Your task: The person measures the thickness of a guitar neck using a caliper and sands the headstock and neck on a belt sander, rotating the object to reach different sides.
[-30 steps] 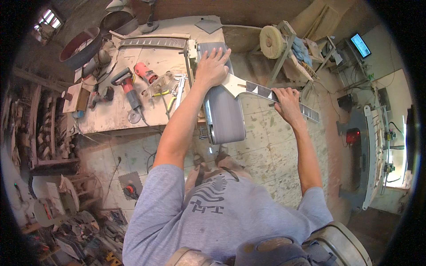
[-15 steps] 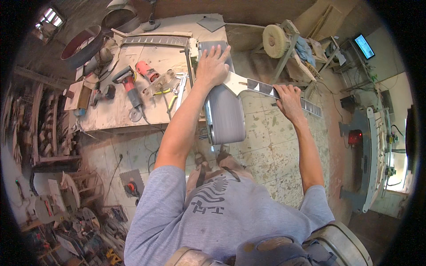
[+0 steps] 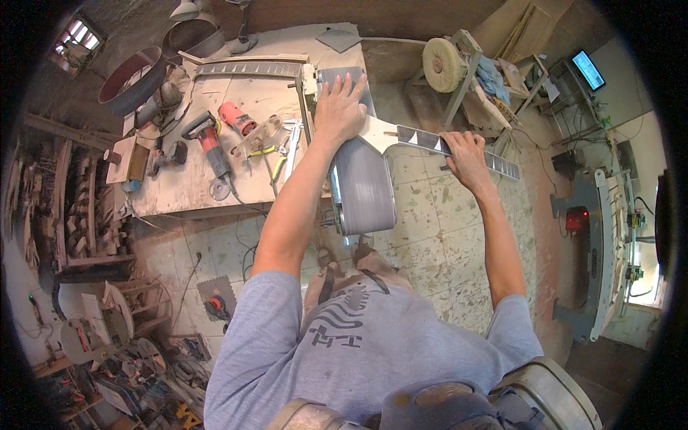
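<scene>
A guitar neck [image 3: 423,141] with a pale wooden headstock and a dark fretboard with light triangular inlays lies across the belt sander [image 3: 364,190]. My left hand [image 3: 340,111] is spread flat over the headstock end, its fingers stretched out and pressing down above the grey belt. The part of the headstock beneath that palm is hidden. Farther right, my right hand [image 3: 467,156] is wrapped round the neck from above, and the fretboard's far end sticks out beyond it. Streaks on the belt suggest that it is running.
Left of the sander, a wooden bench [image 3: 179,193] carries an angle grinder [image 3: 213,149], a red power tool [image 3: 235,118], calipers [image 3: 292,147] and another guitar neck [image 3: 247,69]. Spare sanding belts [image 3: 132,80] stand at the back left. A buffing wheel [image 3: 442,65] is at the back right.
My left hand has shifted slightly left on the headstock. My right hand keeps its grip, and the neck stays in nearly the same place over the belt.
</scene>
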Available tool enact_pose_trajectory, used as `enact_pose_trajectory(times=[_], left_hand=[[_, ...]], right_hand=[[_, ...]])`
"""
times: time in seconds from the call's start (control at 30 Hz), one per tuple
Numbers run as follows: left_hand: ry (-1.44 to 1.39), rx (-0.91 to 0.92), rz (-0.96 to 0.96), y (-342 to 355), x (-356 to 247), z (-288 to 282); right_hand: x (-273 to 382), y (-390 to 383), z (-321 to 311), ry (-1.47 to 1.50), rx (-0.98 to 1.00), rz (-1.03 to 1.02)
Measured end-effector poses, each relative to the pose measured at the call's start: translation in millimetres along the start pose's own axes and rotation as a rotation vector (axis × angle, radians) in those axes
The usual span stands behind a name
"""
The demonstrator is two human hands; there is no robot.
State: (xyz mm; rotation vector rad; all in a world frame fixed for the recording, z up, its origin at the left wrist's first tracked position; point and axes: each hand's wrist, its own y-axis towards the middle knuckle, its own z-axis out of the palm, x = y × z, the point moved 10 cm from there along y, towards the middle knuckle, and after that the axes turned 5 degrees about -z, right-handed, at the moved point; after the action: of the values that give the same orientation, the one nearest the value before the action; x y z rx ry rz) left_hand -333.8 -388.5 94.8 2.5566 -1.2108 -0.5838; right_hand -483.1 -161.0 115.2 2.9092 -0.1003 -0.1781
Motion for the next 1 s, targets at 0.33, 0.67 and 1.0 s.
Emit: enact_pose_trajectory(times=[0.33,0.67,1.0], left_hand=[[0.028,-0.013,-0.021,-4.7,11.3,-4.1],[0.07,-0.016,-0.031,-0.8,17.9,-6.4],[0.058,0.02,0.0,14.0,9.0,5.8]], right_hand=[[3.4,8.8,4.4,0.048,0.002,-0.003],[-1.3,17.9,10.5,0.077,-0.047,0.017],[-17.5,12.3,12.4,0.088,-0.054,0.05]])
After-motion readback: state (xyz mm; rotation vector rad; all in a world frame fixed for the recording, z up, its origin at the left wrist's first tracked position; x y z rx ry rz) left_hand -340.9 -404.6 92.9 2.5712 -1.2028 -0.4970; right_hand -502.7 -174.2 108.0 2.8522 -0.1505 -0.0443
